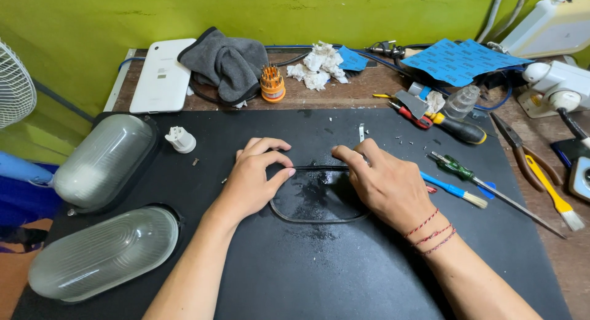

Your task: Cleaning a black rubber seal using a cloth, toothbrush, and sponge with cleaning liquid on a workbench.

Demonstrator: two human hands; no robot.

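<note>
1. Your left hand [255, 175] rests on the black mat [344, 271], fingers curled, thumb and forefinger pinched on the top run of the black rubber gasket ring [319, 218].
2. Your right hand [384, 181] sits just right of the left one, knuckles up, its fingertips pressing and gripping the same top run of the gasket ring; red thread bracelets [430, 231] circle its wrist.
3. The gasket ring lies flat near the middle of the mat as an oval loop, its upper side pulled straight between your two hands, its lower curve bowing toward you. The mat inside the loop looks wet or greasy.
4. Left of the gasket ring, at the mat's left edge, two oval ribbed glass lamp covers [104, 252] lie one behind the other, well apart from your hands.
5. A small white socket piece [181, 138] stands beyond and left of the gasket ring, near the farther cover.
6. Right of the gasket ring lie a blue-handled brush [455, 191] and a green-handled screwdriver [458, 169], near your right hand but not touching it.
7. Farther right, off the mat, lie pliers [522, 154] and a yellow-handled brush [553, 194].
8. Beyond the gasket ring, by the wall, sit a grey cloth [224, 62], a white tablet [163, 74] and an orange screwdriver-bit holder [271, 83].
</note>
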